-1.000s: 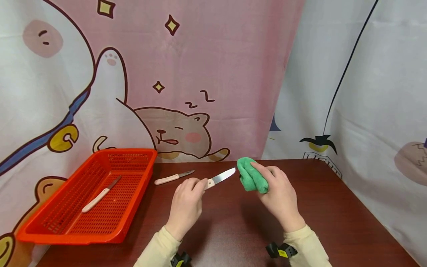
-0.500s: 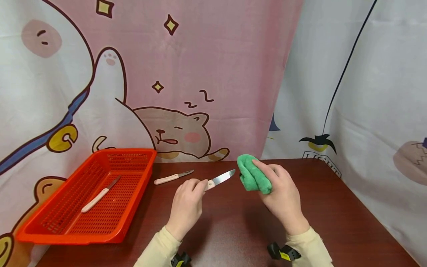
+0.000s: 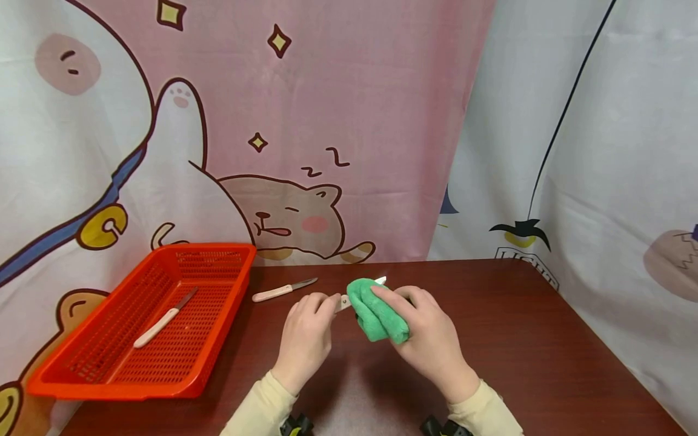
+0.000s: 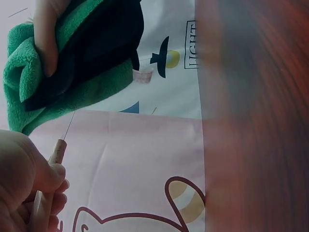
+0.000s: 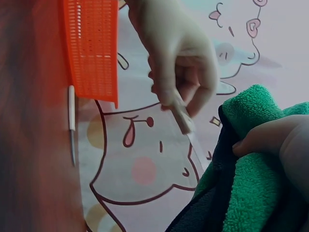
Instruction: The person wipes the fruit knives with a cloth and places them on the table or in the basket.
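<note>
My left hand (image 3: 306,336) grips the pale handle of a small knife (image 3: 343,303), whose blade points up and to the right above the table. A folded green cloth (image 3: 376,312) with a dark underside is held in my right hand (image 3: 431,339), thumb and fingers pressing it. The cloth lies over most of the blade in the head view, leaving only the tip showing past its top edge. In the left wrist view the knife handle (image 4: 46,203) sits within the curled fingers, and the blade runs up to the cloth (image 4: 82,96).
On the left stands a red perforated basket (image 3: 196,387) with one pale-handled knife (image 3: 163,318) lying in it. Another such knife (image 3: 278,292) lies on the dark wooden table (image 3: 523,339) between basket and hands. A printed curtain (image 3: 382,121) hangs behind the table.
My right hand has moved left with the green cloth, from beyond the knife tip to over the blade. The left hand and its knife stay nearly in place.
</note>
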A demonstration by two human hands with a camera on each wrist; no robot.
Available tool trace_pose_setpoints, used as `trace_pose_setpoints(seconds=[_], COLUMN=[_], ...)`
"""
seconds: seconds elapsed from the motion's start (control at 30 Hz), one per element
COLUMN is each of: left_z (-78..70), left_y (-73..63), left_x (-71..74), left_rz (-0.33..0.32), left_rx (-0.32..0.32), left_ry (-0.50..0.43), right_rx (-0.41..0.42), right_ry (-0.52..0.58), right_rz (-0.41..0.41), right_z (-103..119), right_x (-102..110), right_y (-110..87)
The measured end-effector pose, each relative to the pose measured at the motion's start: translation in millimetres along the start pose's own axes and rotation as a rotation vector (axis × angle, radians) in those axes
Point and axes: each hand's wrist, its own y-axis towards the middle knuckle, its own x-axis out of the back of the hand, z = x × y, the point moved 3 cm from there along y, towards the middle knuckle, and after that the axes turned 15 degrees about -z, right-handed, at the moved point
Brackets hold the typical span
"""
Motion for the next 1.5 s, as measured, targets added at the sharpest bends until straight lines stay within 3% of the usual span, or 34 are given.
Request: trace_pose_setpoints(seconds=[0.73,0.97,1.5], left_z=[-5.7,-5.3,-3.1], left_y=[2.3,2.9,4.9], left_x=[1.7,2.8,5.2], left_rz=[-0.036,-0.042,-0.020], left_rx=[-0.025,-0.020,0.017], left_ry=[-0.046,-0.041,-0.041], right_rx=[-0.034,-0.042,-0.155], right_ry=[-0.022,-0.057,-0.150], right_rz=[0.063,0.041,0.039], right_z=[-1.2,-10.9,-36.4], right_x=[-15.9,-13.1,1.4], right_y=[-13.3,-11.4,-5.7])
